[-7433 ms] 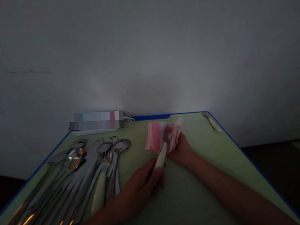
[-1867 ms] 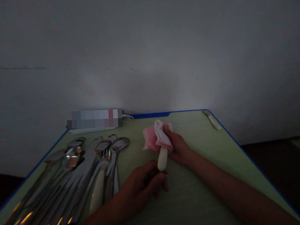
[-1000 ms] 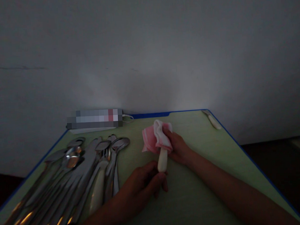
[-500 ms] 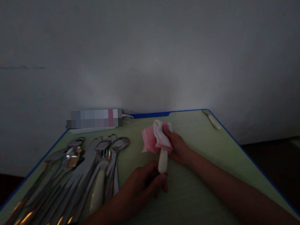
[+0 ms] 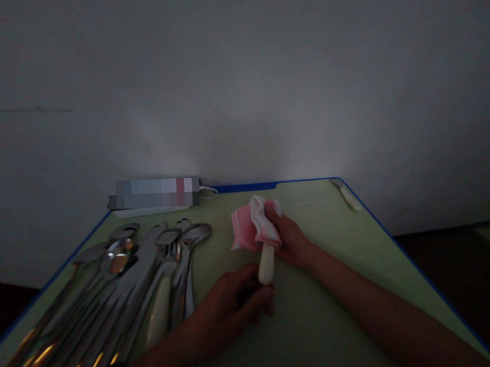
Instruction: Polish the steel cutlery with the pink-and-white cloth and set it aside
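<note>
A pink and white cloth (image 5: 247, 226) is wrapped over the upper part of a utensil whose smooth white handle (image 5: 266, 265) sticks out below it. The utensil's head is hidden in the cloth, so its kind does not show. My right hand (image 5: 290, 238) is closed on the cloth, pinching it around the utensil. Lower down, my left hand (image 5: 238, 303) is curled at the handle's end, with the thumb and fingers close about its tip. Left of that hand lies a white-handled fork (image 5: 163, 300) among the other cutlery.
Several metal spoons (image 5: 120, 259) and other cutlery cover the table's left side. A blurred-out box-like item (image 5: 154, 194) with a white cable (image 5: 208, 192) stands at the back left. Another white-handled utensil (image 5: 348, 197) lies at the far right corner. A wall (image 5: 241, 97) rises behind the green table (image 5: 311, 202).
The white handle has shifted very slightly toward me, and the cloth has barely moved. Both hands keep nearly the same places.
</note>
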### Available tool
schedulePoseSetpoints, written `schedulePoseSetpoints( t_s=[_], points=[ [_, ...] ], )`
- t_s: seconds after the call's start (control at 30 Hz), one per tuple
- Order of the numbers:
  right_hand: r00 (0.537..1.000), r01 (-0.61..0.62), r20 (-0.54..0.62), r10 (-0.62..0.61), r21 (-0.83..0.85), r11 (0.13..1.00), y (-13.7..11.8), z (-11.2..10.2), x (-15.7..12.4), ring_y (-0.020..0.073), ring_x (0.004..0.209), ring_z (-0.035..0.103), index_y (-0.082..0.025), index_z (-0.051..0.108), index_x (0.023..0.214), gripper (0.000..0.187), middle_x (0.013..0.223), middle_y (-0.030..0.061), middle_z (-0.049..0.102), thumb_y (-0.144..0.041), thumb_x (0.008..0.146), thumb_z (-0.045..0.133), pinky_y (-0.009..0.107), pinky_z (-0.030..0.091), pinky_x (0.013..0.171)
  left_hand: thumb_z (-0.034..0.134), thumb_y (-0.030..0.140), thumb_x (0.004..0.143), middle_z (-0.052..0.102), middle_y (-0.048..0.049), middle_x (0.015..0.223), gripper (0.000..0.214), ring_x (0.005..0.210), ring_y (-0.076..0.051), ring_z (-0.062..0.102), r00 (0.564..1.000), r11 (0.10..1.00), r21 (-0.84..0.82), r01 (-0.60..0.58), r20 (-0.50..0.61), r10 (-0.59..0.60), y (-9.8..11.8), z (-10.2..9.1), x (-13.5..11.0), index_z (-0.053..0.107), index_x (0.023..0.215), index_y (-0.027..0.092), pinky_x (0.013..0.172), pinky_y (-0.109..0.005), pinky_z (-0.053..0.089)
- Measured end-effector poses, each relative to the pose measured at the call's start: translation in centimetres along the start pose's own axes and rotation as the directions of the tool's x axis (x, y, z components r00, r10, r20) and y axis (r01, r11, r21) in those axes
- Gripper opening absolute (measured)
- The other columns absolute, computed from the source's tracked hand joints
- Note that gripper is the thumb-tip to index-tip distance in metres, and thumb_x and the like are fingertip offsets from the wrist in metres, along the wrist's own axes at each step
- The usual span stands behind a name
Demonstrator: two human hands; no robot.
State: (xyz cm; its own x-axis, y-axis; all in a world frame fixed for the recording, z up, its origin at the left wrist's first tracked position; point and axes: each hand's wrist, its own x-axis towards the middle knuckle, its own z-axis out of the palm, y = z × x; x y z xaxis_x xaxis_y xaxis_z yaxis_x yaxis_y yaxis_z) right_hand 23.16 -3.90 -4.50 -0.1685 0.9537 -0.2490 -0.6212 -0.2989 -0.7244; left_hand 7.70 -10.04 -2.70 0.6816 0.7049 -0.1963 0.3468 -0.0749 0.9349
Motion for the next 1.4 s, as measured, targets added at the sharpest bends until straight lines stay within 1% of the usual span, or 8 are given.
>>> schedulePoseSetpoints(
  t_s=[0.27,0.47,0.6,0.8,0.93,1.1,1.27,1.4],
  points=[
    [0.997,0.043,0.07,-0.035,-0.116,0.992,-0.1,-0.5,-0.1,0.0101,0.06,0.055,-0.016,0.063,0.079,0.027,0.07,-0.0002,0.063,-0.036,0.063,0.071,0.022,0.044,0.058,0.039,0.041,0.089,0.053,0.0029,0.063,0.032,0.057,-0.01,0.05,0.986,0.997,0.061,0.037,-0.167,-0.026,0.2,0.3,0.0,0.057,0.079,0.017,0.052,-0.02,0.037],
    [0.978,0.053,0.209,-0.005,-0.225,0.973,0.3,-0.9,-0.4,0.0121,0.065,0.058,-0.014,0.063,0.085,0.031,0.076,0.0027,0.065,-0.038,0.066,0.069,0.026,0.046,0.063,0.038,0.046,0.086,0.053,0.0022,0.059,0.036,0.048,-0.01,0.048,0.965,0.992,-0.072,0.102,-0.235,-0.116,-0.7,0.1,0.7,0.055,0.08,0.015,0.045,-0.02,0.037],
    [0.98,0.009,0.197,0.024,-0.165,0.986,0.5,-0.9,-0.5,0.0126,0.062,0.058,-0.014,0.063,0.083,0.03,0.073,0.003,0.065,-0.039,0.066,0.069,0.026,0.046,0.063,0.032,0.056,0.085,0.05,0.0028,0.053,0.047,0.039,-0.009,0.043,0.964,0.981,-0.132,0.145,-0.203,-0.169,-1.2,-0.1,0.9,0.052,0.074,0.015,0.037,-0.02,0.033],
    [0.994,-0.026,0.097,0.041,-0.15,0.988,0.9,-0.8,-0.3,0.0124,0.056,0.056,-0.013,0.064,0.079,0.032,0.063,0.0024,0.064,-0.043,0.068,0.066,0.024,0.043,0.056,0.026,0.055,0.087,0.043,0.0036,0.044,0.055,0.041,-0.009,0.042,0.972,0.988,-0.028,0.15,-0.176,-0.153,-0.3,-0.2,0.6,0.047,0.054,0.017,0.043,-0.02,0.033],
    [1.0,0.007,-0.003,-0.007,0.018,1.0,0.8,-0.5,0.3,0.0139,0.06,0.058,-0.015,0.064,0.079,0.039,0.065,0.0016,0.065,-0.053,0.071,0.06,0.026,0.044,0.058,0.027,0.054,0.088,0.047,0.0038,0.05,0.049,0.043,-0.009,0.043,0.982,0.994,-0.018,0.104,-0.157,-0.106,-0.1,-0.2,0.5,0.049,0.065,0.017,0.044,-0.02,0.033],
    [0.998,0.041,0.044,-0.051,0.215,0.976,0.1,-0.3,0.8,0.0165,0.078,0.061,-0.021,0.062,0.094,0.041,0.079,0.0003,0.068,-0.055,0.075,0.052,0.028,0.047,0.064,0.031,0.045,0.09,0.052,0.0034,0.058,0.037,0.048,-0.009,0.046,0.99,0.998,-0.047,0.044,-0.13,-0.05,-0.1,-0.1,0.2,0.05,0.077,0.016,0.048,-0.02,0.036],
    [1.0,0.017,0.021,-0.019,0.074,0.997,0.4,-0.4,0.3,0.0161,0.068,0.059,-0.016,0.062,0.084,0.033,0.07,0.002,0.065,-0.045,0.07,0.064,0.026,0.044,0.057,0.033,0.04,0.09,0.053,0.0033,0.065,0.026,0.05,-0.008,0.046,0.991,0.988,-0.154,0.017,-0.131,-0.037,0.0,0.0,0.1,0.045,0.086,0.017,0.049,-0.02,0.037],
    [0.994,0.048,0.099,-0.037,-0.107,0.993,0.5,-0.5,-0.5,0.0131,0.058,0.056,-0.014,0.061,0.08,0.026,0.067,0.0013,0.064,-0.03,0.062,0.072,0.024,0.042,0.054,0.031,0.043,0.091,0.053,0.0022,0.067,0.029,0.051,-0.009,0.047,0.99,0.988,-0.154,-0.015,-0.139,-0.006,-0.3,0.2,0.1,0.045,0.089,0.017,0.05,-0.02,0.038]
  ],
)
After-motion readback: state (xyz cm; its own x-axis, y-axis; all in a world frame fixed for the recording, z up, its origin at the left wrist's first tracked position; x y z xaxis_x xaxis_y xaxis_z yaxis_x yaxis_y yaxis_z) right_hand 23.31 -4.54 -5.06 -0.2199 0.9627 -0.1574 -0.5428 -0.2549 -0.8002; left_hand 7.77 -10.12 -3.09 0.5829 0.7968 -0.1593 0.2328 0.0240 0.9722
